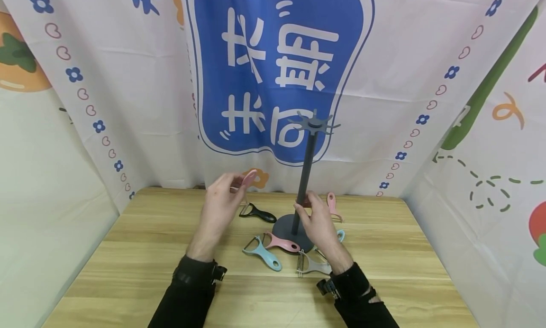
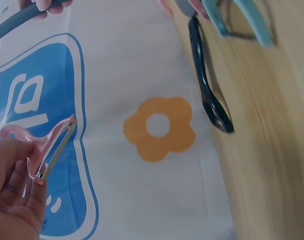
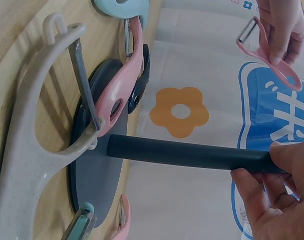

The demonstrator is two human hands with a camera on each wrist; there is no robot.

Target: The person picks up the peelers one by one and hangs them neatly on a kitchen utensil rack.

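Observation:
In the head view, my left hand (image 1: 219, 202) pinches a pink Y-shaped peeler (image 1: 249, 177) above the back of the table. The left wrist view shows that peeler's blade end pointing away from the fingers. With thumb and fingers, my right hand (image 1: 321, 223) grips the pole of a dark grey rack stand (image 1: 305, 174), which stands upright on a round base. Prongs ring its top, and nothing hangs on them. A black peeler (image 1: 258, 214), a light blue peeler (image 1: 264, 255), a second pink peeler (image 1: 281, 242) and a grey-white peeler (image 1: 316, 265) lie around the base.
Another pink peeler (image 1: 331, 202) lies behind the right hand. A further light blue peeler (image 1: 340, 235) is partly hidden by that hand. The wooden table (image 1: 141, 252) ends at a printed cloth backdrop (image 1: 149, 105).

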